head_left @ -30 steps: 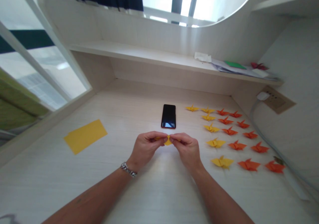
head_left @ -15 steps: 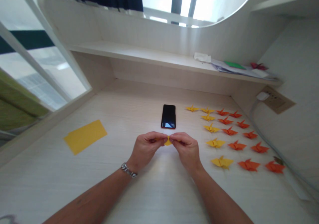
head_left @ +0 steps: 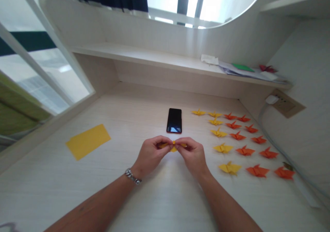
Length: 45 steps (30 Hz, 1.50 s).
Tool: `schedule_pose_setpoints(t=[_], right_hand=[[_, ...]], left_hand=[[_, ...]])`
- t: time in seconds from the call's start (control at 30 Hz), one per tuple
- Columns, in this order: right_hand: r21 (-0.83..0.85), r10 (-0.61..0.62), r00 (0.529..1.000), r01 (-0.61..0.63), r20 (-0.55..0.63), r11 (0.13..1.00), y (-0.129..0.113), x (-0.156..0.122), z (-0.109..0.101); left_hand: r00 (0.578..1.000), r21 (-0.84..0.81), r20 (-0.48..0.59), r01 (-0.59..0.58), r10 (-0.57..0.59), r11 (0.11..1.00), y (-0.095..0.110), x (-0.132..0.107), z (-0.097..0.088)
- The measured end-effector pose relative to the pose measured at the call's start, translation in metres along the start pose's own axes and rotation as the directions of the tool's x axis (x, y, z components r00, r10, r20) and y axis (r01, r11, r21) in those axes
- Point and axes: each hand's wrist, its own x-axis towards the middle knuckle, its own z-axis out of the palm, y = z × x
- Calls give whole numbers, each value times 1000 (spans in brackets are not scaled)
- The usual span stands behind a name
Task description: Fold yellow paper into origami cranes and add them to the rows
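Observation:
Between my two hands is a small yellow origami piece [head_left: 174, 149], mostly covered by the fingertips. My left hand [head_left: 152, 153] pinches it from the left between thumb and fingers. From the other side my right hand [head_left: 193, 153] pinches it the same way, thumbs nearly meeting at the middle. Just beyond the fingers a black phone [head_left: 174, 120] lies flat on the table. To the right stand several yellow paper cranes [head_left: 223, 148] in a column, with two columns of orange paper cranes [head_left: 245, 150] beside them.
Yellow paper sheets [head_left: 88, 141] lie at the left of the pale tabletop [head_left: 139, 104]. A shelf [head_left: 154, 59] runs along the back, bearing papers [head_left: 242, 71] at its right. A cable [head_left: 270, 139] hangs from the wall socket [head_left: 286, 103] down the right side.
The fingers have shifted slightly, and more of the yellow paper shows at both sides of the fingertips. Everything on the table stays where it was.

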Motion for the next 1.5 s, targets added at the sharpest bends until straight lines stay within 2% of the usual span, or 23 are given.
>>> schedule_pose_setpoints(t=[0.17, 0.43, 0.67, 0.73, 0.83, 1.03, 1.3, 1.5], right_hand=[[51, 108, 990, -114, 93, 992, 4, 3, -3], [150, 213, 966, -235, 146, 960, 8, 5, -5], [142, 213, 972, -226, 98, 964, 5, 6, -4], [168, 223, 968, -241, 117, 956, 5, 6, -5], [178, 246, 958, -271, 150, 946, 4, 6, -5], [196, 274, 951, -298, 142, 934, 2, 6, -5], [272, 314, 934, -350, 169, 896, -2, 5, -7], [348, 408, 884, -466, 229, 813, -3, 6, -7]], left_hand=[[997, -22, 63, 35, -34, 999, 1, 2, 0], [991, -59, 111, 85, -79, 995, 3, 2, -1], [978, -140, 127, 182, -164, 973, 5, 5, 1], [975, -168, 133, 198, -177, 966, 5, 6, 2], [975, -178, 147, 194, -169, 965, 5, 5, 2], [979, -135, 151, 154, -133, 979, 7, 4, 1], [975, -168, 165, 179, -152, 969, 8, 5, 1], [979, -107, 182, 113, -92, 988, 3, 5, -1]])
